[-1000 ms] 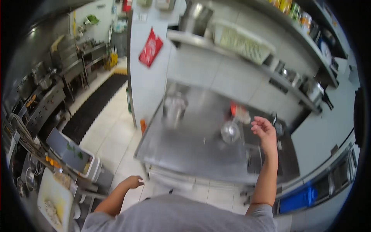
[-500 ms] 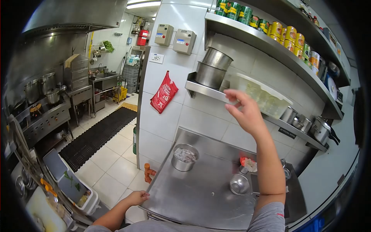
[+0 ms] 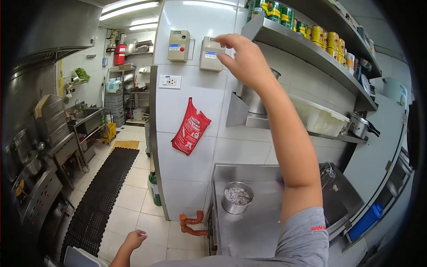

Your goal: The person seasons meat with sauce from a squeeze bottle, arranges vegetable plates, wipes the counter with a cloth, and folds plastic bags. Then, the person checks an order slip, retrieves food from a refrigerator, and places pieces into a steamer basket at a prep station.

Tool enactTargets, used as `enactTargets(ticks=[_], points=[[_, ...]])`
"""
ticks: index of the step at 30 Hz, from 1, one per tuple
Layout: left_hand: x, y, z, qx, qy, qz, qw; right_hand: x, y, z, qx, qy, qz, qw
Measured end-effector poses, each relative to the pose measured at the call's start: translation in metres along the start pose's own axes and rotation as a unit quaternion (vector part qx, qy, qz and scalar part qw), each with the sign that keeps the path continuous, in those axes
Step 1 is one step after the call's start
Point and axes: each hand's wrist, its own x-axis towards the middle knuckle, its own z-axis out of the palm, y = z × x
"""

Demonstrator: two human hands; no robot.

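Observation:
My right hand (image 3: 242, 58) is raised in front of the right-hand grey control box (image 3: 211, 60) on the tiled wall. Its thumb and fingers are apart, with nothing held between them; whether a fingertip touches the box cannot be told. The left-hand control box (image 3: 178, 46) hangs beside it, above a wall socket (image 3: 170, 82). Low at the left, my left hand (image 3: 135, 239) hangs over the floor, fingers loosely curled and partly apart, holding nothing. A metal pot (image 3: 237, 198) with pale contents stands on the steel table (image 3: 249, 233).
A red packet (image 3: 191, 129) hangs on the wall. Orange pipes (image 3: 194, 224) stick out beside the table. A black mat (image 3: 100, 196) lies on the floor at the left. Cans (image 3: 317, 34) line the upper shelf, and a translucent bin (image 3: 318, 116) sits on the lower one.
My right hand has risen from over the table, past the shelf, to the control box. The view has swung up and left. My left hand has moved from the table's edge to over the floor.

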Motion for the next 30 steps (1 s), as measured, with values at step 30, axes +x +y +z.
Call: enactTargets(ticks=[30], points=[[0.238,-0.158,0.074,-0.007,0.105,-0.195,0.975,0.289,0.384,0.071,-0.379,0.256,0.371,0.808]])
